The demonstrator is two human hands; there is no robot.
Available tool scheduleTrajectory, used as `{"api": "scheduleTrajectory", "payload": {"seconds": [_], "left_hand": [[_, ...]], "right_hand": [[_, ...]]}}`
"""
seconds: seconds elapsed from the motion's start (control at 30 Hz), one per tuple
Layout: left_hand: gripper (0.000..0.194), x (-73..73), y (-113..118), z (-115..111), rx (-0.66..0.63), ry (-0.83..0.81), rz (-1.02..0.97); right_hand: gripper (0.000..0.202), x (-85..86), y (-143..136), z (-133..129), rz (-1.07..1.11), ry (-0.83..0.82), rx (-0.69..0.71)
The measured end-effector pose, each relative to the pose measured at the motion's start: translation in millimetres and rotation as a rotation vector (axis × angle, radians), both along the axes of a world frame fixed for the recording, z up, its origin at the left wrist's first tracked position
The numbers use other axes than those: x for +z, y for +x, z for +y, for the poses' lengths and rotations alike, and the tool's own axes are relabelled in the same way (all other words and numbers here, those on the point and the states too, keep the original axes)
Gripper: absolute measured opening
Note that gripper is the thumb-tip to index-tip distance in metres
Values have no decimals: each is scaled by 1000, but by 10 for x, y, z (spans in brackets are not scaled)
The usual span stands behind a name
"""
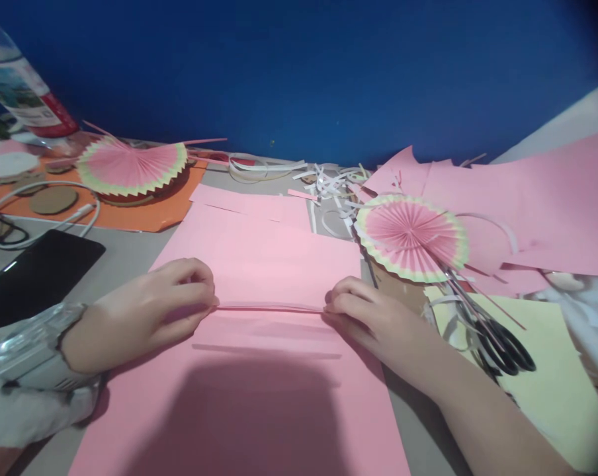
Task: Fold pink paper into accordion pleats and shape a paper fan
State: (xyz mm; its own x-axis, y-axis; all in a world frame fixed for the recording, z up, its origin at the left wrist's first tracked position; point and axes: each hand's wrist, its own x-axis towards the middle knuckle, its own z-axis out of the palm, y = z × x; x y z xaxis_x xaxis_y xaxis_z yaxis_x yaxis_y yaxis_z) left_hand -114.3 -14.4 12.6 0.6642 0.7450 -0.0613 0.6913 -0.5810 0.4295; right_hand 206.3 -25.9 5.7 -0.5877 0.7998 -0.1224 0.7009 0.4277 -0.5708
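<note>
We are pinching a narrow pink paper fold [269, 307] between our left hand [174, 304] and right hand [361, 314], over a large pink sheet [130, 410]. Beyond our grip, white strips [325, 187] are lying tangled; right of it, a pleated rosette [403, 235] and scissors [485, 325] are resting; left of it, a phone [45, 271] is lying.

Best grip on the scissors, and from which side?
Probably the black handles, from the lower right of the view: the loops point that way over the yellow sheet, while the blades point toward the round fan.
</note>
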Motion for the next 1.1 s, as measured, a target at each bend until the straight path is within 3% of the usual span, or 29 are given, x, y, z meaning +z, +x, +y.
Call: {"api": "scheduleTrajectory", "payload": {"seconds": [0.17, 0.37, 0.63, 1.1], "left_hand": [[12, -60, 22, 25, 83, 98, -95], [11, -64, 15, 64, 93, 60, -92], [13, -52, -38, 54, 34, 98, -58], [18, 46, -16, 50, -34, 31, 32]], "right_hand": [[8, -83, -35, 27, 88, 154, -61], [6, -92, -65, 58, 118, 123, -156], [10, -101, -24, 52, 85, 178, -66], [21, 26, 49, 41, -20, 25, 47]]}}
